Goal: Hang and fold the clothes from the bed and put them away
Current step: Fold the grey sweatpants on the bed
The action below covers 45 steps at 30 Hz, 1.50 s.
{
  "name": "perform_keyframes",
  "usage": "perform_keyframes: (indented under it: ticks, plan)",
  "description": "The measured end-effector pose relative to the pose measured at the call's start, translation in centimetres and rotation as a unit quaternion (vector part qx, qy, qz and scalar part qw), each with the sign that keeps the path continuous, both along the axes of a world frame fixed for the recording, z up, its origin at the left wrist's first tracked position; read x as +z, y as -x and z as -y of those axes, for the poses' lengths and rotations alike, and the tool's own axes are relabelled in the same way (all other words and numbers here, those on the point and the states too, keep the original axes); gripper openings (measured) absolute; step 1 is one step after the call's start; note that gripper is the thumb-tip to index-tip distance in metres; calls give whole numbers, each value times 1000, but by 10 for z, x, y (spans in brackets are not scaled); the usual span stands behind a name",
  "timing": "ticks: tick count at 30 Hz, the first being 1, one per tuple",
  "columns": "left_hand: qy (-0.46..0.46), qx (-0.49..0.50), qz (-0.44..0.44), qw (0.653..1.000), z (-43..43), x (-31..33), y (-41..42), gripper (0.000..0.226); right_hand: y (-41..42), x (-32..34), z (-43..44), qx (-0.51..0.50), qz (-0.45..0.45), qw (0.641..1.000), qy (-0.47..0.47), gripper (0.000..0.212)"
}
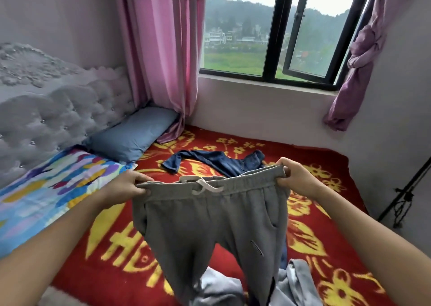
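Head view: we had the grey sweatpants [210, 224] held up above the bed [326, 235], frame centre, legs hanging toward 6 o'clock. Left hand [130, 186] was curled tight, pinching the waistband's 9 o'clock end. Right hand [296, 177] did the same at the 3 o'clock end, thumb on top. Waistband was stretched roughly level, with the white drawstring [205, 186] dangling at its middle.

Our read of the step: squaring the pants up for a fold. To do it well, we judged both corners should be kept level and taut, the legs shaken straight, then one leg brought over the other seam to seam. The drawstring should be tucked in so it wouldn't bulge.

Counts:
- Hands: two, both gripping.
- Sweatpants: one pair.
- Navy top [219, 163]: one, lying flat on the bed at 12 o'clock of the pants.
- Pale grey clothes [296, 280]: a heap at 6 o'clock, one piece or two, we couldn't tell.
- Blue pillow [133, 135]: one, at 10 o'clock.
- Curtains: two, pink [161, 60] at 11 o'clock and purple [359, 56] at 2 o'clock.
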<state>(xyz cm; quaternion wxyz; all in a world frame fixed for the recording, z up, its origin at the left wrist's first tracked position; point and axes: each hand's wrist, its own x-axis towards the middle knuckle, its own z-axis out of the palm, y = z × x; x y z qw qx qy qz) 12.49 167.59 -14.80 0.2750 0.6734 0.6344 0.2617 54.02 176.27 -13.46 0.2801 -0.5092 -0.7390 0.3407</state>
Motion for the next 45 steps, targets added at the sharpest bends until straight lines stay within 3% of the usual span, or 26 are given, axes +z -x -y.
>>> perform_keyframes:
  ticks: [3,5,7,12,15,17,19,23,27,33,36,38,45]
  plan:
    - [86,-47,-36,995,7,-7,8,4,4,-5,-3,19,-44,998,43,37]
    - [85,-54,-51,994,12,-14,16,7,6,-7,-5,31,-89,992,87,51]
    - [95,-52,-12,994,15,-22,18,14,6,-9,-6,43,-93,988,114,58]
    - [91,-23,13,995,16,-36,16,14,13,-22,-9,15,-31,989,141,11]
    - [68,46,68,994,12,-52,19,22,13,-33,-18,9,-25,989,144,17]
    - [43,96,148,983,6,-59,16,15,18,-36,-25,5,-40,989,140,10]
    - [23,146,201,968,-5,-60,16,5,26,-36,-34,-3,-45,991,129,18]
    - [-38,189,238,952,-36,-41,40,8,52,-10,-54,-27,-46,996,68,14]
    - [-125,185,284,932,-78,8,75,16,98,47,-70,-83,-106,989,-56,29]
    - [-276,134,362,880,-124,124,118,18,170,141,-65,-251,-142,916,-277,30]
    - [-335,98,373,859,-131,178,140,16,200,180,-56,-324,-186,861,-346,9]
    - [-361,81,365,854,-134,205,153,13,213,200,-46,-355,-199,831,-379,21]
    - [-412,24,331,849,-120,255,173,20,226,238,-19,-382,-194,809,-402,30]
